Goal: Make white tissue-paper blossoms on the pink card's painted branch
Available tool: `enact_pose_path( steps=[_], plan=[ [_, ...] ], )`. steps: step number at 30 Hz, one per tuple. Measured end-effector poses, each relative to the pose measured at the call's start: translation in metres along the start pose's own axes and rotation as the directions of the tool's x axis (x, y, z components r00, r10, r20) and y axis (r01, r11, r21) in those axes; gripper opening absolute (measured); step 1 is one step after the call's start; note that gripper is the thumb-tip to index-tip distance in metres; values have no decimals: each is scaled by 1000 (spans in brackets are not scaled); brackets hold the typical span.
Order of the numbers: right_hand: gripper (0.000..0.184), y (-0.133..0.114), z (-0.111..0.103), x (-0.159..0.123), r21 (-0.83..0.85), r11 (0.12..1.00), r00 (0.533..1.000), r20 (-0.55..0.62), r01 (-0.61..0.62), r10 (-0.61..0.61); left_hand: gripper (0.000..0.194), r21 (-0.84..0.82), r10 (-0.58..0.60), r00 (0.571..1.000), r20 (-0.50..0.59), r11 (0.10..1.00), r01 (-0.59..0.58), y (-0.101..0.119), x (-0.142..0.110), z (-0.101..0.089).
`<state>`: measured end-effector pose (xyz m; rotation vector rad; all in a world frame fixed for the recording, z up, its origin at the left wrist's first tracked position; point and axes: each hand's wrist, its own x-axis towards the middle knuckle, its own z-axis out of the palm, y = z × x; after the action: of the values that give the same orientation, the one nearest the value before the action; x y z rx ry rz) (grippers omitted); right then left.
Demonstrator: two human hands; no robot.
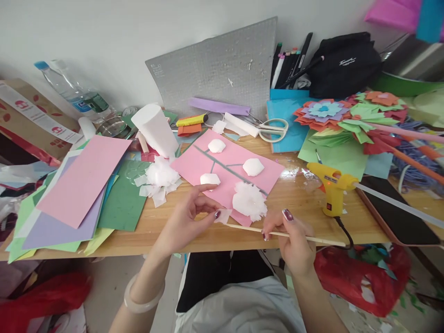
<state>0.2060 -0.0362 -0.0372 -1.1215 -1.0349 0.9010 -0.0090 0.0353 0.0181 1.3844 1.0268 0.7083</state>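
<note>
My right hand grips a thin wooden stick that lies level along the table's near edge. My left hand pinches a small piece of white tissue paper at the stick's left tip, with the index finger stretched out. Just behind both hands lies a pink card with a grey branch drawn on it. On the card sit three flat white tissue rounds and one fluffy white tissue flower.
A yellow glue gun stands right of the card, its cord hanging over the table edge. Stacked coloured paper lies left, beside tissue scraps and a white roll. Scissors, a cutting mat, markers and paper flowers are behind.
</note>
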Motion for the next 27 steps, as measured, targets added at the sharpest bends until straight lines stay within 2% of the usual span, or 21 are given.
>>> enact_pose_path(
  steps=[5, 8, 12, 16, 22, 27],
  plan=[
    [52, -3, -8, -1, -6, 1000, 1000, 29, 7, -7, 52, -18, -21, 998, 60, 1000, 22, -6, -2, 2],
    [56, -5, -11, 1, -16, 1000, 1000, -11, 16, -16, 50, -143, 10, 997, 82, 990, 2, -6, -3, 1],
    [57, -7, -9, 4, -46, 999, 996, -84, -27, 24, 56, -281, 11, 987, 158, 959, 35, -7, -3, 2],
    [57, -7, -4, 2, 11, 999, 999, -31, -37, 38, 57, -293, 18, 989, 144, 956, 26, -12, -1, 7],
    [54, -7, -4, 0, 126, 990, 998, -21, -60, 63, 56, -239, 19, 992, 126, 971, 11, -16, -2, 13],
    [53, -8, -5, 2, 146, 988, 998, -48, -41, 49, 56, -224, 9, 984, 177, 974, 31, -17, -2, 15]
  ],
)
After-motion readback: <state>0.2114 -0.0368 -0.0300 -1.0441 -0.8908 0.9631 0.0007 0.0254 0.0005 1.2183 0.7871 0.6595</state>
